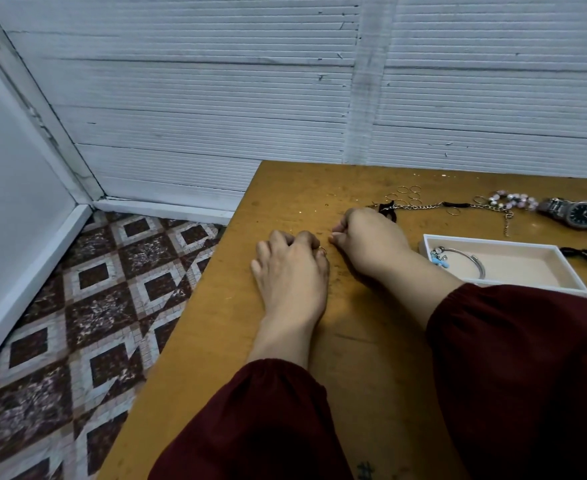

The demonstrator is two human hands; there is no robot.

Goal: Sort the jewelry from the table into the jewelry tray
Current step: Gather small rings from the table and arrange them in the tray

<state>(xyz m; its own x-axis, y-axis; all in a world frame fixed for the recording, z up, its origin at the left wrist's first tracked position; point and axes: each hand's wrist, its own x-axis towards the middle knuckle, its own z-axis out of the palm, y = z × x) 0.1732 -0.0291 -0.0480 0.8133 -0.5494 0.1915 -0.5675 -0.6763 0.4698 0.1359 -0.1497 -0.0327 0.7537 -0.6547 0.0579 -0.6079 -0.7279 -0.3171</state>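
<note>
The left hand [290,271] and right hand [371,240] rest on the table [371,341], fingers curled under; whether either grasps anything cannot be told. To their right, a silver bangle [477,260] lies in the jewelry tray [493,241].

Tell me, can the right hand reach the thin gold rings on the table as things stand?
Probably yes. The right hand rests on the table just before the gold rings; only a flat chain lies between, so nothing seems to block it.

Open table [371,341] left of tray [486,243], chain [420,206] and watch [581,213] behind.
</note>
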